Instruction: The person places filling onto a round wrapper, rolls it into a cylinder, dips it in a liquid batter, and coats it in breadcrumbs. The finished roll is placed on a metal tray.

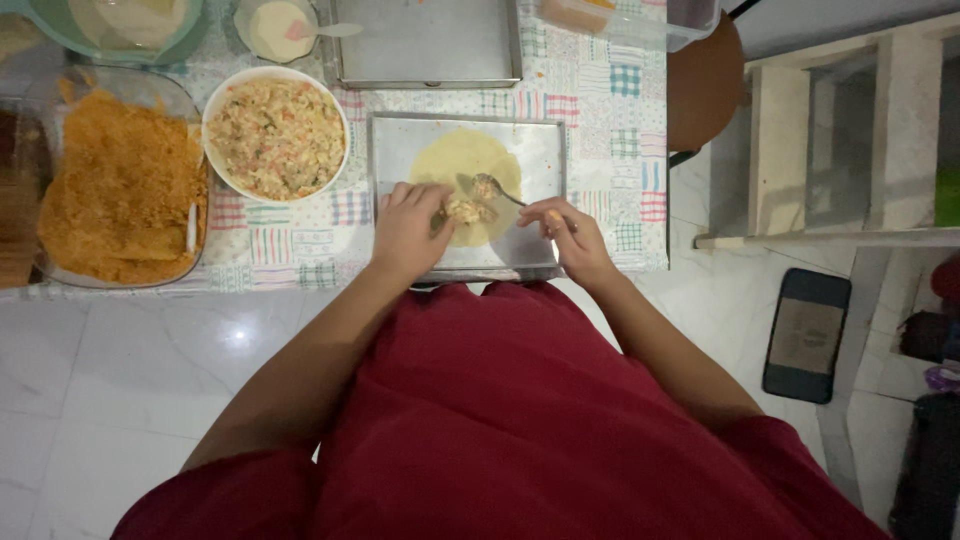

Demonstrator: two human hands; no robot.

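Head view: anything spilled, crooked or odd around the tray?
Nothing stands out. The wrapper lies flat on the tray, filling sits on it, the right hand holds the spoon, and the left hand touches the filling.

Metal tray matt; spoon shiny; cloth patchwork.

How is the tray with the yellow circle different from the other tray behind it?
The near tray holds a round yellow wrapper with filling, and the left hand and right hand work over it. The far tray looks bare and untouched, and is partly out of view. Both are shiny, rectangular metal.
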